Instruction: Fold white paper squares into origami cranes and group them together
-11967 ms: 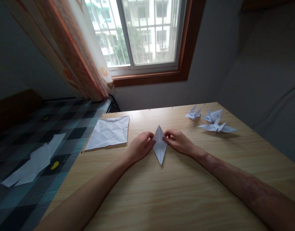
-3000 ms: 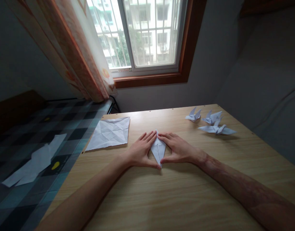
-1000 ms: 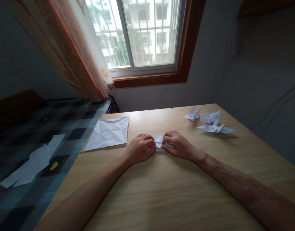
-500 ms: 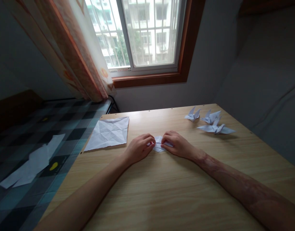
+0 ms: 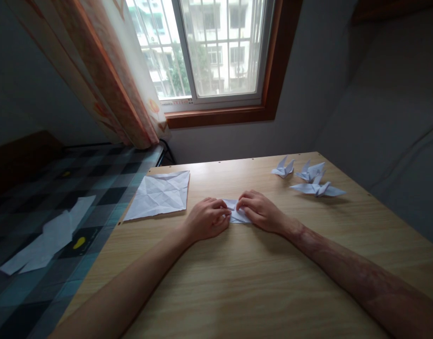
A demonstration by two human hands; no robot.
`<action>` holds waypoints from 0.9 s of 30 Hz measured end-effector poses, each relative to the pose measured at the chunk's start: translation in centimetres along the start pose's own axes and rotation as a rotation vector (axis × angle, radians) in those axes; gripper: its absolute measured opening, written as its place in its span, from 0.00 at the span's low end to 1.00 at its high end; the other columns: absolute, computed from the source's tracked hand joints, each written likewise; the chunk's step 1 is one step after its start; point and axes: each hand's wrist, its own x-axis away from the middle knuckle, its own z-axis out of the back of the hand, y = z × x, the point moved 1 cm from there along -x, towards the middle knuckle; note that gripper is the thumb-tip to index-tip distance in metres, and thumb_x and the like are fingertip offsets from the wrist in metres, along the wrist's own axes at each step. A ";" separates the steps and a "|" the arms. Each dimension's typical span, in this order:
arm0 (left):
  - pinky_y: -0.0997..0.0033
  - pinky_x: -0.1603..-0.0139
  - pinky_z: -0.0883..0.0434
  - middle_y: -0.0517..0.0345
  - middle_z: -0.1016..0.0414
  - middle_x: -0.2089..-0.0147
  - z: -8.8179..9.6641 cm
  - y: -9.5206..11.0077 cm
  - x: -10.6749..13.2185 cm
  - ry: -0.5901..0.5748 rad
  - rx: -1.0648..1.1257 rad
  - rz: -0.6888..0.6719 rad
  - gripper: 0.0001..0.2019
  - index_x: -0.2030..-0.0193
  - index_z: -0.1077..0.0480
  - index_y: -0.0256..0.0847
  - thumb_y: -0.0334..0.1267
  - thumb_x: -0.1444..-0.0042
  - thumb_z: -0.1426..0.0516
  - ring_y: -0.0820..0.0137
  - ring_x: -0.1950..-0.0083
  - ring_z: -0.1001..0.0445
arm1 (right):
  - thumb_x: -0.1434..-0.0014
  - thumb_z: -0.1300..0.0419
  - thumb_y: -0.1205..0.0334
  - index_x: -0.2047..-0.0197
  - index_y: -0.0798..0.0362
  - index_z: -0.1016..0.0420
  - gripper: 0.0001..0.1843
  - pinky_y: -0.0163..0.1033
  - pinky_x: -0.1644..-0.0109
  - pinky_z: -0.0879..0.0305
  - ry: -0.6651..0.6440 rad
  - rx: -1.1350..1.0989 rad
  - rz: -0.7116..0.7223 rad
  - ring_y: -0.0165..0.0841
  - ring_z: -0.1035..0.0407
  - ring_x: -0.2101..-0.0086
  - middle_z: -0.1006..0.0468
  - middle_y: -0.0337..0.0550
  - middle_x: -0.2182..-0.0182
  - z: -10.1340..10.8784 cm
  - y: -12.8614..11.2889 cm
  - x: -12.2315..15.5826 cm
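A small folded piece of white paper [image 5: 239,217] lies on the wooden table between my two hands. My left hand [image 5: 210,217] has its fingers closed on the paper's left side, hiding that edge. From the right, my right hand [image 5: 258,210] grips the opposite side, fingertips bent down onto it. Flaps and crease lines show in the gap between the hands. How many layers each hand pinches cannot be made out.
A creased white paper sheet [image 5: 159,195] lies at the table's left edge. Three folded paper cranes [image 5: 283,168] stand at the far right. Paper strips [image 5: 56,238] rest on the checked bed [image 5: 22,188] at left. A window and curtain [image 5: 107,70] are beyond the table [image 5: 223,282].
The folded paper shows a different shape between my hands, with a straighter lower edge and a flap on top. My fingers have shifted slightly on it; both hands stay in place.
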 end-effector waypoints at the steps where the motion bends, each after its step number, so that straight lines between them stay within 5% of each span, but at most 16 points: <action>1: 0.60 0.51 0.23 0.54 0.15 0.55 0.0 0.0 0.0 0.004 -0.004 0.007 0.07 0.52 0.17 0.46 0.41 0.30 0.38 0.65 0.59 0.18 | 0.27 0.45 0.70 0.54 0.50 0.20 0.12 0.49 0.44 0.32 -0.003 -0.014 0.000 0.43 0.26 0.54 0.19 0.47 0.57 0.0 0.1 0.0; 8: 0.53 0.42 0.21 0.50 0.15 0.44 0.0 -0.2 -0.1 -0.054 0.012 0.125 0.15 0.47 0.20 0.45 0.51 0.32 0.34 0.57 0.48 0.15 | 0.34 0.42 0.75 0.50 0.49 0.22 0.15 0.48 0.48 0.27 0.012 -0.062 0.023 0.43 0.25 0.56 0.19 0.47 0.57 -0.1 -0.2 0.2; 17: 0.54 0.41 0.21 0.51 0.14 0.44 0.0 -1.0 -0.4 -0.020 0.057 0.143 0.09 0.47 0.18 0.46 0.43 0.27 0.38 0.59 0.46 0.16 | 0.40 0.35 0.73 0.36 0.48 0.24 0.29 0.57 0.30 0.32 -0.006 0.042 0.014 0.49 0.28 0.38 0.21 0.52 0.36 -0.3 0.0 0.2; 27: 0.61 0.43 0.20 0.52 0.14 0.45 0.1 -1.1 -0.1 -0.030 0.163 0.204 0.13 0.49 0.18 0.45 0.32 0.27 0.46 0.63 0.47 0.15 | 0.27 0.33 0.58 0.44 0.46 0.20 0.10 0.52 0.40 0.29 0.014 0.198 0.057 0.45 0.24 0.48 0.16 0.49 0.48 -0.7 0.1 0.1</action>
